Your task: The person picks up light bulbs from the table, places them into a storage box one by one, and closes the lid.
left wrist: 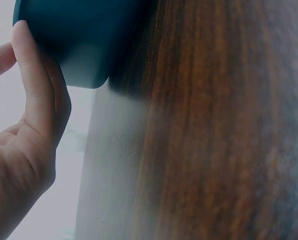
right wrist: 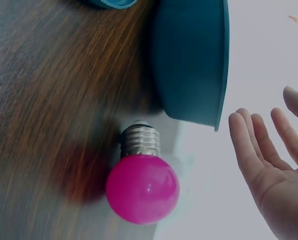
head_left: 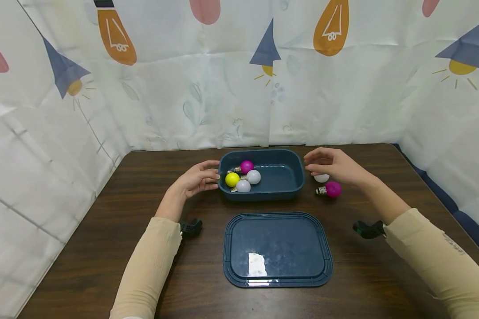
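A dark blue bin [head_left: 259, 196] holds several light bulbs: a magenta bulb [head_left: 246, 167], a yellow bulb [head_left: 232, 179] and two white bulbs, one at the front [head_left: 243, 186]. At its left end my left hand [head_left: 197, 179] touches the wall with fairly straight fingers; a fingertip meets the bin [left wrist: 84, 40] in the left wrist view. My right hand [head_left: 331, 165], fingers loosely extended and holding nothing, hovers just off the right end. Below it lie a white bulb [head_left: 321, 178], partly hidden by the hand, and another magenta bulb [right wrist: 143, 189] with a metal screw base.
A dark blue lid [head_left: 279, 248] lies flat on the brown wooden table [head_left: 123, 221], in front of the bin. Patterned white cloth [head_left: 231, 106] hangs behind the table and at both sides.
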The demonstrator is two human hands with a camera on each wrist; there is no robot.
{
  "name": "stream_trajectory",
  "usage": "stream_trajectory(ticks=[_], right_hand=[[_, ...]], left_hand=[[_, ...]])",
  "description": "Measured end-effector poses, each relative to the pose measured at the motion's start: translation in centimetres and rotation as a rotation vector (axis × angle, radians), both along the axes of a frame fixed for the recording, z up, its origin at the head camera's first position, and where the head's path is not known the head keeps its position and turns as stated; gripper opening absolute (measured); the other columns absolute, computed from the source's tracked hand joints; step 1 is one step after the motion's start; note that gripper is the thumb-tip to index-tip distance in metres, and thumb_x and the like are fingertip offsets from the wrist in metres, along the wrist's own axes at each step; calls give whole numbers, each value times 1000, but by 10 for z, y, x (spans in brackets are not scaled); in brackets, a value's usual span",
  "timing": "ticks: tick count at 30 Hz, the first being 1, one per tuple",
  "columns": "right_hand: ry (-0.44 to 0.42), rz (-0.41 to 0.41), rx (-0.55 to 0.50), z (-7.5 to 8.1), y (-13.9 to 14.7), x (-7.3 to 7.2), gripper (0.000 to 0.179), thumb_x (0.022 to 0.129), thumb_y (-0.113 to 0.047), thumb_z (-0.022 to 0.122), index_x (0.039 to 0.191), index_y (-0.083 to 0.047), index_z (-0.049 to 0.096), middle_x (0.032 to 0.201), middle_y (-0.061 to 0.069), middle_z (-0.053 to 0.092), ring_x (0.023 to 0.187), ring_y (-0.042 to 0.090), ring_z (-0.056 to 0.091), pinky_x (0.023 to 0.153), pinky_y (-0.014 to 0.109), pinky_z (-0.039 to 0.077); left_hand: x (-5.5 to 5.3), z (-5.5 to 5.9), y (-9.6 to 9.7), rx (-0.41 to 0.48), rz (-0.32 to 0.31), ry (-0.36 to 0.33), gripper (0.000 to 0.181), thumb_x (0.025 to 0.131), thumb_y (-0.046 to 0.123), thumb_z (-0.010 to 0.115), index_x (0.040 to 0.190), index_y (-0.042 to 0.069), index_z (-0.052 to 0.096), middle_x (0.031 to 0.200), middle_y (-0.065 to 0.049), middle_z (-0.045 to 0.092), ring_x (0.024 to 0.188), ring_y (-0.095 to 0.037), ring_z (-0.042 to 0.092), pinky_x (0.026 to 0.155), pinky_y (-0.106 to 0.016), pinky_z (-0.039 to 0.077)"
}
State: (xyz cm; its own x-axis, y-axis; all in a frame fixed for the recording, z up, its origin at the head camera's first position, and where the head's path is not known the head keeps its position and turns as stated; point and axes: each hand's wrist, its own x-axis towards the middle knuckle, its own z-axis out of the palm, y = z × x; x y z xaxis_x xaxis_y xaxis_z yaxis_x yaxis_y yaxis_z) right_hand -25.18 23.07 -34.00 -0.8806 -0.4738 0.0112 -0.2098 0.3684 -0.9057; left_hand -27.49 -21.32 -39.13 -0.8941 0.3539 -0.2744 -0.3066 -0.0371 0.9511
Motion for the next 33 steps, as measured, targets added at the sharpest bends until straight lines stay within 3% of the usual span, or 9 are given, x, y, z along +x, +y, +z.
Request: stream_trajectory(ticks=[7,15,22,33], right_hand=[[27,-20,30,-2,8,3,41,101,-23,69,134,-1,59,135,19,58,118,31,63,97,48,55],[4,-40,32,-5,20,4,44,101,-27,69,135,-1,57,135,23,58,119,36,63,96,45,56],[-15,-62,20,-10,29,7,51,102,-26,68,139,5,52,140,25,54,115,20,65,96,45,56],[17,-101,41,-13,41,14,49,103,-23,66,140,6,52,139,27,54,116,29,65,93,43,58]], left_hand=[[0,0,0,1,-3,1,67,99,-3,60,159,5,30,148,-24,36,85,-17,67,80,-30,61],[0,0,0,4,4,4,65,99,-4,59,158,6,32,147,-23,38,85,-17,68,79,-30,62],[0,-1,0,7,9,0,63,99,-4,59,156,7,34,142,-21,41,83,-17,68,77,-30,62],[0,0,0,4,3,2,66,100,-4,59,158,6,30,151,-24,34,85,-17,67,79,-29,61]])
